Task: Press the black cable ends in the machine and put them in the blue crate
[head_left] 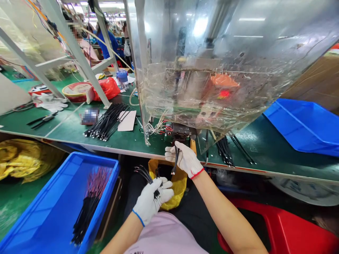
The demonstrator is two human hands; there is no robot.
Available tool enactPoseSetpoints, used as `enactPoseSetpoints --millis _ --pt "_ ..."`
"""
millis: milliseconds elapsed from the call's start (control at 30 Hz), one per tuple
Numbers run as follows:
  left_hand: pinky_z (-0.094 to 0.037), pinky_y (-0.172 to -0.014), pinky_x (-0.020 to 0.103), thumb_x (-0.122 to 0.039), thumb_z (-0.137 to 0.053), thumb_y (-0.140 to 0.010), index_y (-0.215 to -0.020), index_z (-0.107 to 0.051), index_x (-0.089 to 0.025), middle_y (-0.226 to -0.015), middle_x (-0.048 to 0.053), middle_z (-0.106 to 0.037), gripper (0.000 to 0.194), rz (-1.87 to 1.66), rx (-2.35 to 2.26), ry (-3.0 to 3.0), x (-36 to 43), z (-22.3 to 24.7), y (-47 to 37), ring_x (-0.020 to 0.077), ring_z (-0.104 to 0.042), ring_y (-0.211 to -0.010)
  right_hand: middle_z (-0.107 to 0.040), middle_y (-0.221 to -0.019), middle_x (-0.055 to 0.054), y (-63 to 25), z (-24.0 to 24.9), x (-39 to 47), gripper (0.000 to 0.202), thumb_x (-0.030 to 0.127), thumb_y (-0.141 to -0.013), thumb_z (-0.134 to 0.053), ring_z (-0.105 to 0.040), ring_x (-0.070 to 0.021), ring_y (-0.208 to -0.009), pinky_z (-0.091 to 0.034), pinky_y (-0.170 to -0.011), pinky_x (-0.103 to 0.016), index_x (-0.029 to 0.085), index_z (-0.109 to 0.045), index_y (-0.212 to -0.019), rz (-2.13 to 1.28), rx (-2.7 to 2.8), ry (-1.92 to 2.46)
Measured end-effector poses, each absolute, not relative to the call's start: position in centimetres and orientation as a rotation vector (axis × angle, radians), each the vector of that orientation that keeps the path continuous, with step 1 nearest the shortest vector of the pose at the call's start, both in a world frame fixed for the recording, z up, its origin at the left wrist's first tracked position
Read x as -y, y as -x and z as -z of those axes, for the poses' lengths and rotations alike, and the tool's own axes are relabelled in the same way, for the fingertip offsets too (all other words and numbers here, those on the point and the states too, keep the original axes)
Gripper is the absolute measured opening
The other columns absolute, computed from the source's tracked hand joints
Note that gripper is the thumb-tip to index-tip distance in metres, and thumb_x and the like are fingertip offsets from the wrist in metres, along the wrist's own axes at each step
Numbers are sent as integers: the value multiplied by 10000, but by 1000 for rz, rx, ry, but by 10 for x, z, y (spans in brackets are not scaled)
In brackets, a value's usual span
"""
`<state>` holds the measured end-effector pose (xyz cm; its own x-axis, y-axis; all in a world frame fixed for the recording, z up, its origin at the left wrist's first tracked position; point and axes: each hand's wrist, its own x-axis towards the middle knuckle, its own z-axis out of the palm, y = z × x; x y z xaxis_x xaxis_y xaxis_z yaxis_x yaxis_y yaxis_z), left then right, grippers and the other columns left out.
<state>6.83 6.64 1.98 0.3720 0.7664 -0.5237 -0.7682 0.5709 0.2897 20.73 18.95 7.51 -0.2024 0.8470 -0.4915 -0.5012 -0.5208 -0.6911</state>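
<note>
My right hand (184,158), in a white glove, grips a single black cable (175,163) at the table's front edge, just below the dark fixture (180,131) of a machine. Its end hangs down from my fingers. My left hand (152,201), also gloved, is closed around a small bundle of black cables (144,174) over my lap, their stripped ends fanning up and left. A yellow bag (177,183) sits between my hands, under the table edge.
A clear plastic guard (212,70) encloses the machine on the green table (127,141). Loose black cables (108,121) lie left of it, more (226,150) lie right. A blue bin (53,208) with cables stands lower left, another blue tray (304,123) at right. People work in the background.
</note>
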Motion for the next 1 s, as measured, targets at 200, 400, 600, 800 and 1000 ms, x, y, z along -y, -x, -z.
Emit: enactPoseSetpoints --millis 200,400,600,800,1000 --pt "-337 -462 139 -286 -761 -750 -916 -587 -114 -722 25 -560 296 -880 -686 -14 -58 -24 -60 53 -490 -535 -730 -835 -119 -217 -72 -184 404 319 -961 -436 -686 -174 -616 -586 -614 -309 117 -653 -686 -1917 548 997" --pt "-293 -335 166 -472 -667 -791 -959 -618 -124 -574 5 -590 389 -631 -902 -495 -41 -15 -27 74 -466 -362 -693 -687 -131 -241 -1 -126 602 590 -954 -337 -677 -207 -546 -549 -510 -303 85 -654 -878 -2418 645 850" --pt "-275 -322 165 -520 -592 -788 -742 -601 -145 -455 -30 -515 378 -240 -1142 -843 -34 -9 -12 64 -391 -322 -721 -844 -93 -209 45 -91 314 379 -963 -459 -706 -184 -716 -568 -688 -327 129 -647 -988 -2160 266 919" --pt "-291 -362 166 -496 -543 -814 -725 -565 -179 -497 -37 -523 331 -289 -1290 -859 -29 -1 -17 68 -418 -363 -695 -715 -66 -198 52 -108 206 251 -913 -515 -692 -192 -634 -555 -621 -317 135 -640 -798 -1922 170 1086" --pt "-299 -403 199 -502 -490 -844 -759 -553 -197 -518 -40 -520 323 -239 -1420 -908 -25 4 -24 91 -431 -391 -603 -624 -6 -186 73 -125 263 288 -953 -437 -622 -132 -550 -553 -616 -289 173 -531 -736 -1736 114 1307"
